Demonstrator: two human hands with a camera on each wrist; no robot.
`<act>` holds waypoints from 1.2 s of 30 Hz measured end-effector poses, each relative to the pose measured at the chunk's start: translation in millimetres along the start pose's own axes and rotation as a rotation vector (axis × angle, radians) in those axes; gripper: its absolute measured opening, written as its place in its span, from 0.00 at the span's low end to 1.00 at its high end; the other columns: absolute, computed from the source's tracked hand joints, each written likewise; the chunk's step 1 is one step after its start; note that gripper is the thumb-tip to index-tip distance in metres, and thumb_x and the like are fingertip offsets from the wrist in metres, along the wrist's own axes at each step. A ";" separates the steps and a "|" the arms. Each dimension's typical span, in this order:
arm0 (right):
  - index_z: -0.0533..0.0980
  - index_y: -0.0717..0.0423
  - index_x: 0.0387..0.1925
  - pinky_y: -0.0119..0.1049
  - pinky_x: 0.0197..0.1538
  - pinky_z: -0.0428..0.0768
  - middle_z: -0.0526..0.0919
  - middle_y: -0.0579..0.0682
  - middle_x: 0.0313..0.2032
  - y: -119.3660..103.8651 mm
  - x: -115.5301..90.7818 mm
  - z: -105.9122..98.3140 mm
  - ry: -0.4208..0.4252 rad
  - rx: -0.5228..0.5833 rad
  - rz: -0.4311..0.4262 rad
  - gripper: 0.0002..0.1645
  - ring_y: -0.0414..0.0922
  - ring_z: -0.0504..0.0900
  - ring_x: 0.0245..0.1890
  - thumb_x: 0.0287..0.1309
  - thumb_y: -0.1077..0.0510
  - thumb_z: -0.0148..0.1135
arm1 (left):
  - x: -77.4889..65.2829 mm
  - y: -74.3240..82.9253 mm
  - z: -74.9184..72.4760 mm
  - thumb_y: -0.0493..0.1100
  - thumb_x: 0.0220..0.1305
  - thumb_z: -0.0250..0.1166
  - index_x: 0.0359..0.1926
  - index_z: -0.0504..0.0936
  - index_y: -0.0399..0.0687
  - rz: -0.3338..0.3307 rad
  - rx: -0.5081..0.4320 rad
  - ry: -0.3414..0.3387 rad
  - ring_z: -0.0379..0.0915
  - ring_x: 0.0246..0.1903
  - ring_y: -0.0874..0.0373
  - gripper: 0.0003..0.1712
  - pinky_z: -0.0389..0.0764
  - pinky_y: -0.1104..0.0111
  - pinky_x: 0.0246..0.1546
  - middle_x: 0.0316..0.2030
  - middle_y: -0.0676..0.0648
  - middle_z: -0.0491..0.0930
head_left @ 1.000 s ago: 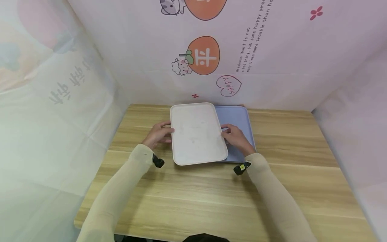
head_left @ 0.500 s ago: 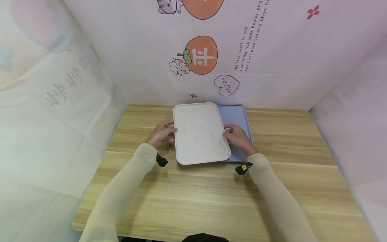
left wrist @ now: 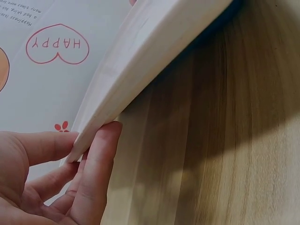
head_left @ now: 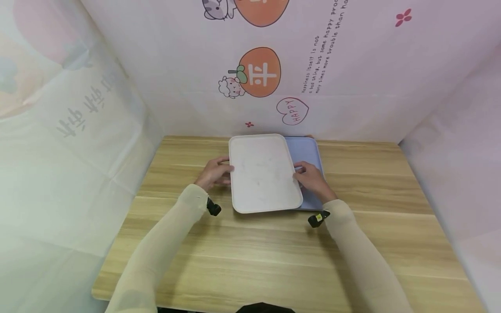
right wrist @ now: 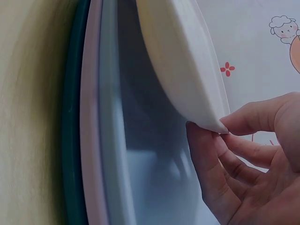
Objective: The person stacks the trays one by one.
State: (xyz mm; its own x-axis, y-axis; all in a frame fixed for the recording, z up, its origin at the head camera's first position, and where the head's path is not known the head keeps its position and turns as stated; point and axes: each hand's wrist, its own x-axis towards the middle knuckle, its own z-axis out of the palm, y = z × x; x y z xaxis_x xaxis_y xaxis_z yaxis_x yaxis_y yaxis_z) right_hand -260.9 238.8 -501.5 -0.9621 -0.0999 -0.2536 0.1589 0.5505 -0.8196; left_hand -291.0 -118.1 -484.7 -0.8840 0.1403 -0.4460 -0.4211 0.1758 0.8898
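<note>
A white rectangular tray (head_left: 266, 174) is held by both hands, slightly turned, over the left part of a light blue tray (head_left: 302, 150). My left hand (head_left: 214, 173) pinches its left edge, thumb above and fingers beneath, as the left wrist view also shows. On the opposite edge my right hand (head_left: 312, 179) does the same. In the right wrist view the white tray hangs tilted above the blue one with a gap between them. Below the blue tray a pink tray (right wrist: 91, 140) and a dark green tray (right wrist: 70, 140) are stacked. Most of the blue tray is hidden.
The stack rests on a wood-grain table (head_left: 250, 256) close to its back edge. Behind rises a printed white wall cloth (head_left: 188, 87), and similar sheets hang at left and right. A small brown thing (head_left: 309, 136) peeks out behind the blue tray.
Both hands have carried the white tray to the right, so it covers more of the blue tray. The grip on each edge looks the same. The head view has shifted slightly.
</note>
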 end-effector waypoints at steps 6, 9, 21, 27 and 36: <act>0.70 0.63 0.76 0.42 0.41 0.94 0.81 0.68 0.58 3.2 -1.7 -3.6 0.008 0.006 0.001 0.31 0.58 0.85 0.51 0.76 0.59 0.57 | 2.9 1.2 6.4 0.40 0.78 0.67 0.82 0.69 0.51 0.003 0.006 -0.004 0.89 0.51 0.47 0.36 0.95 0.58 0.51 0.62 0.35 0.85; 0.70 0.63 0.76 0.42 0.42 0.94 0.81 0.67 0.58 4.6 -2.4 -5.4 0.017 -0.009 -0.001 0.31 0.58 0.86 0.51 0.76 0.59 0.57 | 5.4 0.7 8.9 0.40 0.77 0.67 0.81 0.70 0.52 0.000 0.006 -0.001 0.89 0.50 0.48 0.36 0.96 0.60 0.49 0.61 0.36 0.86; 0.70 0.65 0.75 0.39 0.41 0.94 0.81 0.69 0.59 9.4 -3.0 -10.6 0.028 -0.075 0.014 0.30 0.58 0.87 0.50 0.77 0.59 0.57 | 7.9 1.9 18.3 0.41 0.79 0.66 0.80 0.71 0.51 0.017 0.020 -0.016 0.90 0.51 0.47 0.33 0.96 0.62 0.46 0.60 0.35 0.86; 0.70 0.64 0.76 0.38 0.42 0.93 0.81 0.69 0.60 14.1 -4.8 -12.6 0.034 -0.086 0.025 0.30 0.58 0.87 0.52 0.78 0.58 0.56 | 12.9 2.0 22.4 0.41 0.78 0.67 0.80 0.72 0.51 0.001 0.024 -0.017 0.90 0.50 0.48 0.33 0.96 0.63 0.46 0.59 0.37 0.87; 0.71 0.64 0.75 0.41 0.43 0.94 0.81 0.69 0.59 13.6 -10.2 -18.5 0.049 -0.073 0.027 0.30 0.58 0.87 0.49 0.76 0.59 0.56 | 17.7 1.6 30.1 0.42 0.79 0.66 0.81 0.71 0.52 0.012 0.037 -0.028 0.90 0.49 0.50 0.33 0.95 0.61 0.49 0.59 0.38 0.87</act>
State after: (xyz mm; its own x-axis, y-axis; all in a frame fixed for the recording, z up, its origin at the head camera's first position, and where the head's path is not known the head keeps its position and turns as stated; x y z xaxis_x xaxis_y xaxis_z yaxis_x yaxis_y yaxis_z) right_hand -253.1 262.7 -500.5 -0.9678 -0.0448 -0.2478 0.1695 0.6118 -0.7726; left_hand -301.2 -86.0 -494.1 -0.8828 0.1694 -0.4381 -0.4021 0.2095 0.8913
